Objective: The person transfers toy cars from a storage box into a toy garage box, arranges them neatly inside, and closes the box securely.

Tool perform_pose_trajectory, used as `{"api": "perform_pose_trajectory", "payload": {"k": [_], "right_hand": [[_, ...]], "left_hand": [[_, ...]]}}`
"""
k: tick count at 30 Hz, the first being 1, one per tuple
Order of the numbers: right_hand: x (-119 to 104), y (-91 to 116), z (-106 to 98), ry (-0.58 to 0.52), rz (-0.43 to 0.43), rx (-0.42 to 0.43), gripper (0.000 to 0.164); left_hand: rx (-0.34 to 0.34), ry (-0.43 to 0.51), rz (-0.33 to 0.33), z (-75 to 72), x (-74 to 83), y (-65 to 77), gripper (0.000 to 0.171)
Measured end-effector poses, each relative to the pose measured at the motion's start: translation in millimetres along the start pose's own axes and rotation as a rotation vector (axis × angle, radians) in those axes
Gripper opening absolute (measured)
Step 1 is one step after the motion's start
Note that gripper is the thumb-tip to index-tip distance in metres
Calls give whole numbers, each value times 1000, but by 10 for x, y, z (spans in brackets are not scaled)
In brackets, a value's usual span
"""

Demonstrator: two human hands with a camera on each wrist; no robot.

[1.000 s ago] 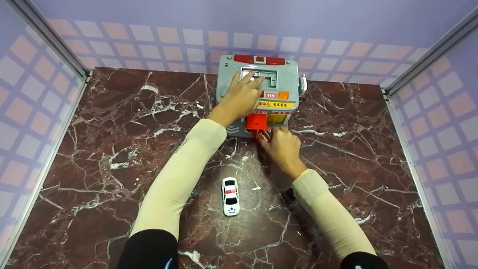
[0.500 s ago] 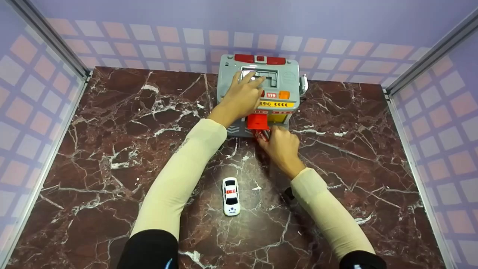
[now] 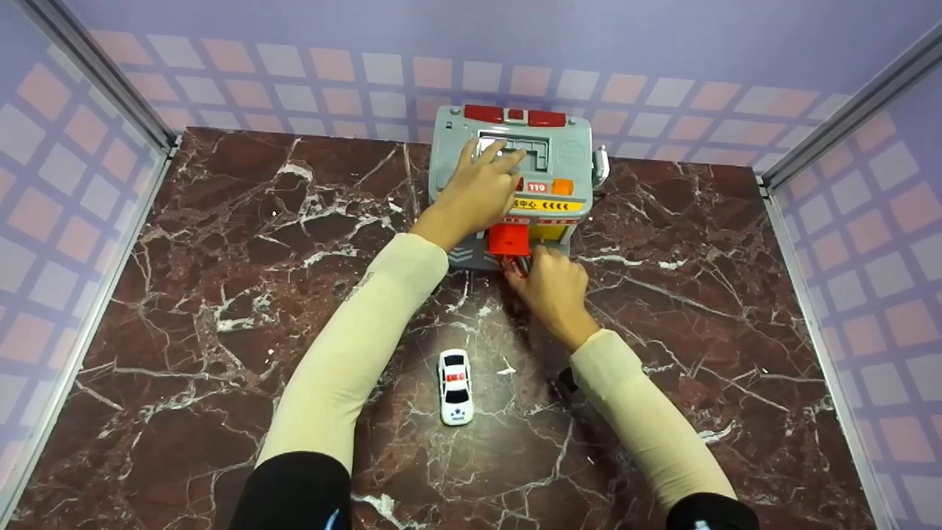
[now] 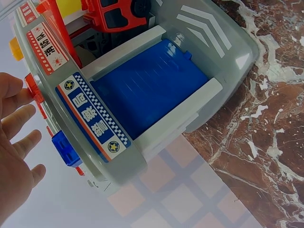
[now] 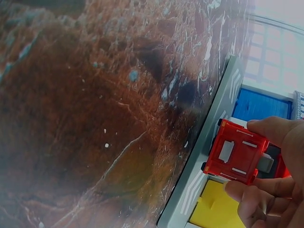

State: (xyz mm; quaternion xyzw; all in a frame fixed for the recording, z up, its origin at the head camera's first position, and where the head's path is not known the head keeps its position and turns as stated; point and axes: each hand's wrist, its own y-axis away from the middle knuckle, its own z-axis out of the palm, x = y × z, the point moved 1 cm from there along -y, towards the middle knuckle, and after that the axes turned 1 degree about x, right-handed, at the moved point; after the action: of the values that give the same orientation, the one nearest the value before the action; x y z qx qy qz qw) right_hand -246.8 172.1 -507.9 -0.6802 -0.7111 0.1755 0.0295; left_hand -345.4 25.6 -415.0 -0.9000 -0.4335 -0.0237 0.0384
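My left hand point(image 3: 477, 188) lies on the grey roof of a toy rescue station point(image 3: 570, 151), its fingers spread over the top. In the left wrist view, the fingertips sit beside the roof's coloured lights. My right hand point(image 3: 556, 287) pinches a red toy fire truck point(image 5: 237, 152) between thumb and fingers at the middle doorway, below the raised red door point(image 3: 508, 240). Part of the truck point(image 4: 116, 15) shows from the side in the left wrist view. A blue door point(image 4: 152, 85) is down on one side of it, a yellow door point(image 5: 216, 206) on the other.
A white toy police car point(image 3: 456, 388) stands on the brown marbled tabletop point(image 3: 243, 412), nearer to me than the station. Behind the station rises a purple wall point(image 3: 294, 81) with checks; side panels close off left and right.
The right hand has crept slightly left and forward with the fire truck. My left hand keeps its place on the roof, and the police car stays put.
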Motion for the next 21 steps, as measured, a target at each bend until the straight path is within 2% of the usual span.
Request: {"api": "perform_pose_trajectory", "payload": {"k": [9, 21], "right_hand": [[-38, -14, 19, 22, -2, -4, 52], [-73, -40, 29, 41, 9, -46, 58]], "left_hand": [[27, 11, 8, 3, -3, 15, 39], [12, 21, 1, 8, -3, 10, 40]]}}
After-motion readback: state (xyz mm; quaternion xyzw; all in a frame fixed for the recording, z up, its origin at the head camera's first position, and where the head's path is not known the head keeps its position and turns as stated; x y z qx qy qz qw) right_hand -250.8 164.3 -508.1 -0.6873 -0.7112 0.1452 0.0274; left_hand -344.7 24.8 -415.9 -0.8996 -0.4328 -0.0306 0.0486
